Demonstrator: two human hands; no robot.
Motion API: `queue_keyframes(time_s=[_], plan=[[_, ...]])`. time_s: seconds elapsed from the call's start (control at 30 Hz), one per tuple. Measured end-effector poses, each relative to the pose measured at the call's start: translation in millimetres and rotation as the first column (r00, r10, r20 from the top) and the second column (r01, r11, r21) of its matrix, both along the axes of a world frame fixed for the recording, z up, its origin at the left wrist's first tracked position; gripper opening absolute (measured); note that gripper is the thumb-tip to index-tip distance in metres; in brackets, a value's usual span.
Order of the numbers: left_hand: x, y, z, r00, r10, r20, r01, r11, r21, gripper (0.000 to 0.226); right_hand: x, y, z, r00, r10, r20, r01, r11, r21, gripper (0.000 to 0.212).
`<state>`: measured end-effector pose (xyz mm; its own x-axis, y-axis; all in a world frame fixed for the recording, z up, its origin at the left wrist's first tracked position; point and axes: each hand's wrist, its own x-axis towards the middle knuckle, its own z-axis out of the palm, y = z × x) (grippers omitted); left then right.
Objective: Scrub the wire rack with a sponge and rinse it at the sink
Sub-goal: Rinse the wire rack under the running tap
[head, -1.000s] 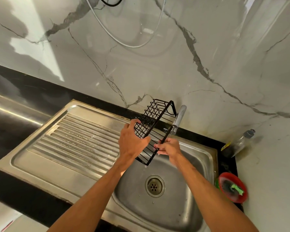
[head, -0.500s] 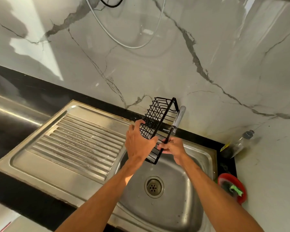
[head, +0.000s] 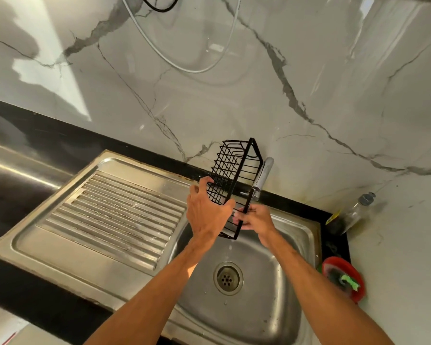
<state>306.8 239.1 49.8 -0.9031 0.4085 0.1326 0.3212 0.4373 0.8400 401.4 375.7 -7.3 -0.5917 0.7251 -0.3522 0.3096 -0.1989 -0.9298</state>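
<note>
A black wire rack [head: 234, 165] is held tilted on end over the steel sink basin [head: 279, 270], its upper end beside the tap [head: 264, 175]. My left hand [head: 207, 212] grips its left side, fingers curled round the wires. Lower down, my right hand [head: 255, 217] pinches the rack's right edge. Drops of water fall from the rack's lower corner toward the drain [head: 227, 278]. A green sponge [head: 348, 281] lies in a red bowl [head: 358, 292] at the sink's right.
The ribbed steel drainboard [head: 105, 212] lies left of the basin. A clear bottle [head: 351, 215] leans in the back right corner on the black counter. Marble wall behind, with a white cable [head: 184, 68] and a black one hanging.
Both hands lifted the rack a little and turned it more upright, closer to the tap. The hands kept their grip.
</note>
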Motion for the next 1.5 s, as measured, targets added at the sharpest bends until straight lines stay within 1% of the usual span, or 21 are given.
queue_keyframes(time_s=[0.03, 0.13, 0.17, 0.23, 0.3, 0.37, 0.43, 0.47, 0.57, 0.73, 0.83, 0.97, 1.1, 1.13, 1.2, 1.27, 1.33, 1.37, 1.4, 1.43, 1.5], plan=[[0.1, -0.2, 0.4, 1.0, 0.001, -0.001, -0.001, 1.0, -0.004, 0.073, 1.0, -0.1, 0.3, 1.0, 0.019, 0.002, -0.019, 1.0, 0.002, 0.017], [2.7, 0.0, -0.3, 1.0, -0.001, 0.012, 0.001, 1.0, 0.01, 0.072, -0.8, 9.7, 7.3, 0.971, -0.212, -0.109, 0.208, 0.977, -0.046, 0.016], [3.5, -0.5, -0.6, 1.0, 0.008, 0.013, -0.008, 1.0, 0.01, 0.072, -2.8, 10.2, 9.9, 0.972, -0.203, -0.115, 0.2, 0.979, -0.04, 0.019], [3.5, -1.0, -0.9, 1.0, 0.027, 0.008, -0.027, 1.0, 0.001, 0.072, -4.6, 1.3, 10.2, 1.0, -0.019, -0.017, 0.018, 1.0, -0.015, 0.033], [4.2, 0.0, -0.9, 0.999, 0.038, 0.01, -0.038, 0.999, 0.003, 0.071, 0.2, -7.6, 5.0, 0.987, 0.123, 0.1, -0.116, 0.991, -0.074, 0.045], [4.7, -0.1, 0.6, 0.999, 0.039, 0.019, -0.04, 0.999, 0.024, 0.071, 4.0, -10.3, -1.7, 0.992, 0.081, 0.094, -0.066, 0.986, -0.156, 0.041], [5.1, 0.3, -0.4, 0.999, 0.043, 0.026, -0.045, 0.997, 0.066, 0.072, 4.9, -14.9, -4.9, 0.997, -0.045, 0.057, 0.052, 0.988, -0.142, 0.032], [4.5, -0.2, -0.7, 0.998, 0.052, 0.027, -0.054, 0.995, 0.082, 0.072, 3.3, -19.2, -5.5, 0.997, -0.048, 0.061, 0.055, 0.99, -0.127, 0.027], [0.4, -1.8, 1.5, 0.998, 0.049, 0.039, -0.053, 0.994, 0.094, 0.07, 3.2, -33.2, -4.3, 0.992, 0.097, 0.075, -0.084, 0.984, -0.158, 0.02], [-2.2, -4.9, 1.3, 0.994, -0.005, 0.109, -0.015, 0.983, 0.185, 0.073, 1.5, -19.6, -2.3, 0.999, -0.044, -0.003, 0.043, 0.989, -0.145, 0.016], [-6.8, -8.7, -3.4, 0.986, -0.035, 0.163, -0.004, 0.972, 0.237, 0.067, 3.2, -16.2, 0.0, 0.999, -0.049, 0.007, 0.049, 0.991, -0.127, 0.021], [-13.1, -17.0, -20.0, 0.951, -0.071, 0.302, -0.019, 0.958, 0.287, 0.05, 5.0, -18.8, 1.8, 0.999, -0.027, 0.019, 0.028, 1.0, -0.012, 0.024], [-16.2, -28.6, -40.5, 0.865, -0.185, 0.466, 0.034, 0.949, 0.314, 0.037, 10.6, -22.0, 2.5, 0.998, 0.009, 0.057, -0.007, 0.999, -0.033, 0.026], [-17.2, -31.4, -44.2, 0.841, -0.208, 0.499, 0.045, 0.947, 0.318, 0.036, 12.7, -22.4, 2.6, 0.993, 0.001, 0.115, -0.008, 0.998, 0.062, 0.029], [-16.7, -34.5, -49.8, 0.803, -0.229, 0.55, 0.065, 0.951, 0.302, 0.034, 17.1, -25.0, -1.8, 0.955, -0.092, 0.281, -0.031, 0.915, 0.403, 0.055], [-12.1, -35.7, -55.1, 0.783, -0.236, 0.575, 0.087, 0.958, 0.275, 0.033, 19.3, -38.2, 0.4, 0.906, -0.219, 0.361, -0.117, 0.691, 0.713, 0.081], [-5.3, -34.1, -57.3, 0.763, -0.257, 0.594, 0.113, 0.956, 0.27, 0.035, 19.3, -50.8, 2.2, 0.904, -0.218, 0.368, -0.241, 0.45, 0.86, 0.089], [-1.9, -32.8, -56.5, 0.757, -0.266, 0.597, 0.121, 0.955, 0.271, 0.037, 18.8, -53.1, 1.0, 0.894, -0.15, 0.422, -0.347, 0.363, 0.865, 0.087], [1.6, -32.6, -54.0, 0.762, -0.268, 0.589, 0.136, 0.956, 0.26, 0.039, 17.8, -51.5, 1.2, 0.87, -0.069, 0.487, -0.445, 0.313, 0.839, 0.081], [4.8, -31.3, -53.3, 0.757, -0.282, 0.59, 0.152, 0.953, 0.261, 0.043, 16.8, -45.9, 0.2, 0.835, 0.02, 0.549, -0.518, 0.362, 0.775, 0.075], [12.4, -28.9, -50.8, 0.736, -0.318, 0.597, 0.186, 0.944, 0.274, 0.054, 10.2, -33.0, 2.5, 0.775, 0.182, 0.605, -0.565, 0.628, 0.535, 0.073]])
